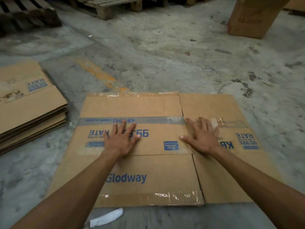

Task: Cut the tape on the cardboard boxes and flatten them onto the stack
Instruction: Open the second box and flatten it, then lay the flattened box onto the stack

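Note:
A flattened brown cardboard box with blue "Glodway" print lies on the concrete floor right in front of me. Clear tape remains along its edges and across the middle. My left hand lies flat on the box over the blue lettering, fingers spread and straight. My right hand presses flat beside the box's middle fold, fingers spread too. Neither hand holds anything. A stack of flattened boxes lies on the floor to the left, apart from this box.
An upright, unflattened cardboard box stands at the far right. Wooden pallets line the back, with darker ones at the far left. A white object lies on the floor near the box's front edge. Bare concrete stretches between.

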`<action>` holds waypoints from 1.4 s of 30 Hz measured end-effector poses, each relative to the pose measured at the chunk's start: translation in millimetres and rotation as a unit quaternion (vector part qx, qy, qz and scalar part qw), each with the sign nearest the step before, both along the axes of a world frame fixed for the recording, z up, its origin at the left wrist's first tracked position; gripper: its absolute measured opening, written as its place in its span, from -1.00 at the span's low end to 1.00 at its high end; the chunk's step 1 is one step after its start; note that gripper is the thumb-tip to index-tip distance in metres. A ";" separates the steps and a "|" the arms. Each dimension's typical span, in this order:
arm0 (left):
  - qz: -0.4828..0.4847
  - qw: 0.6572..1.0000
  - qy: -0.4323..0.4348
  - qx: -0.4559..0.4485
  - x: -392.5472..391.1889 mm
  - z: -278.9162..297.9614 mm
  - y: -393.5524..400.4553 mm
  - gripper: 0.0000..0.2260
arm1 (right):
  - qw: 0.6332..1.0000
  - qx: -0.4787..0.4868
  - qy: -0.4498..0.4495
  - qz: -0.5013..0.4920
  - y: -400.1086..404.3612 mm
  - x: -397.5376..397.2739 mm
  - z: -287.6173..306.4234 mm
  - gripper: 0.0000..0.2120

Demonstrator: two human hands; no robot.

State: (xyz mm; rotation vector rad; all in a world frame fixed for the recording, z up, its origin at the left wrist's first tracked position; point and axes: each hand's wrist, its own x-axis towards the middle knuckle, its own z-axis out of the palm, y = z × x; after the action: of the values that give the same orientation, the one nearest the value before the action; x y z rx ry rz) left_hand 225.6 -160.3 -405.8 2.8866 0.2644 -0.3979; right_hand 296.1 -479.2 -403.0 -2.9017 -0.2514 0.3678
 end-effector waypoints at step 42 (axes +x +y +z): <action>-0.143 0.920 -0.264 0.251 -66.9 334.2 51.6 -0.58 | 0.898 0.070 -0.416 0.125 15.7 -91.1 281.6 -0.62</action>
State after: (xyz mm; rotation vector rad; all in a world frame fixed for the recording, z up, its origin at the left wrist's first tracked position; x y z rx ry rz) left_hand 158.7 -108.7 -71.6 3.3879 -0.1794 0.4921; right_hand 205.0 -463.6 -121.4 -2.6947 -0.7361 -0.8522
